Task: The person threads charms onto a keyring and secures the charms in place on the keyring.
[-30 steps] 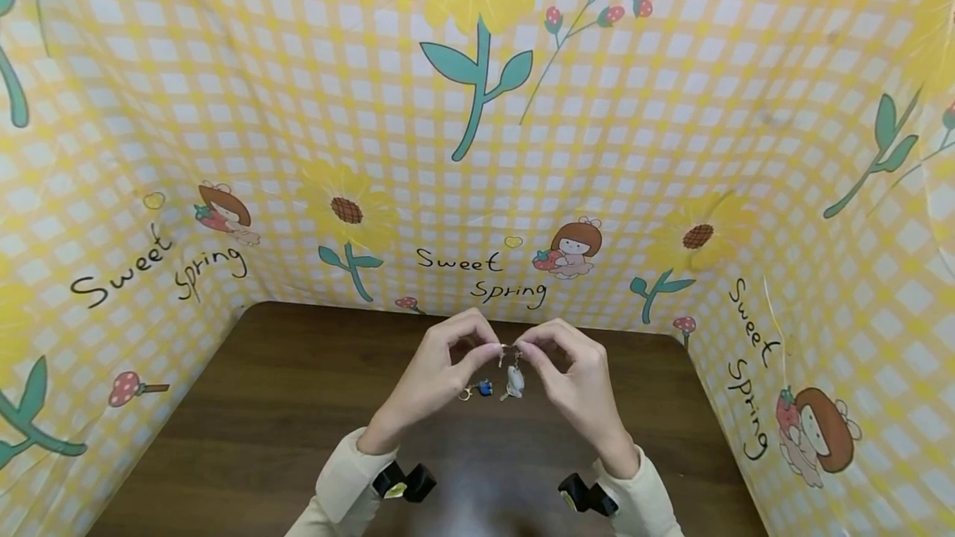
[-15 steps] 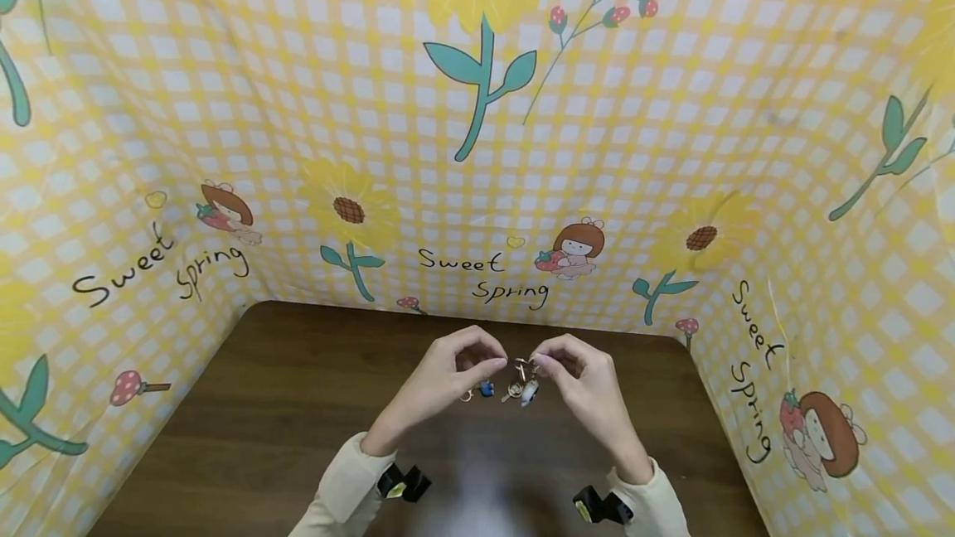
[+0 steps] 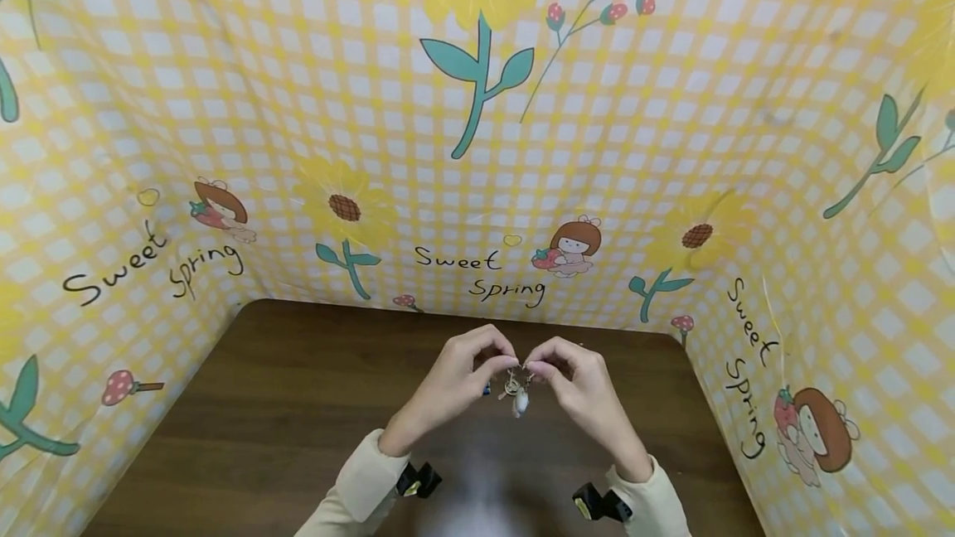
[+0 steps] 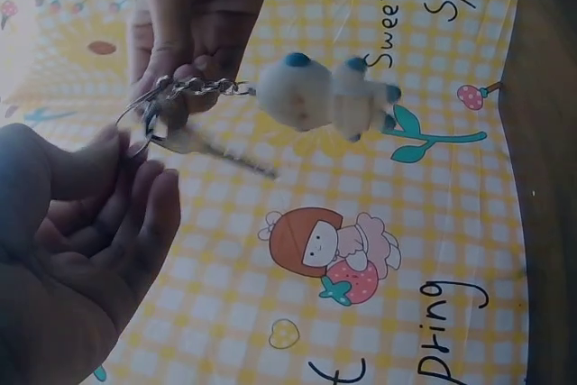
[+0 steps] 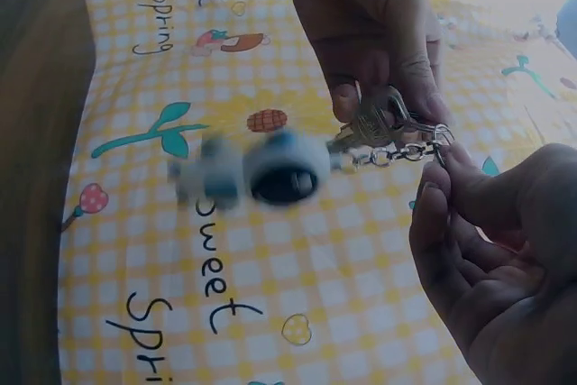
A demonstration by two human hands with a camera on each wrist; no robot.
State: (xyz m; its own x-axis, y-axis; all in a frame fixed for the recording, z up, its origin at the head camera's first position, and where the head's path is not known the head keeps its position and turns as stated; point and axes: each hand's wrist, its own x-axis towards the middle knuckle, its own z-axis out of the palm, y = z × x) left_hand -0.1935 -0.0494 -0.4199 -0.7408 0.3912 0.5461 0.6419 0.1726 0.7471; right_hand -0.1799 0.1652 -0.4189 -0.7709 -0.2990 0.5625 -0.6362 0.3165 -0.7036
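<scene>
Above the table, my left hand and right hand meet at a metal key ring, thumb and fingertips of each pinching it. A key hangs from the ring by its head, close to the left fingertips. From a short chain on the right hand's side dangles a small white astronaut figurine with a dark visor and blue details; its back shows in the left wrist view. Behind the left hand, a small blue item peeks out, mostly hidden.
The dark brown wooden table lies under both hands. Yellow checked cloth with sunflowers and "Sweet Spring" lettering walls it in at the back and both sides. Each wrist wears a small black camera.
Half a second ago the left fingertips were apart from the key ring in the right hand; now they pinch it again. The left hand has moved right, covering most of the blue item.
</scene>
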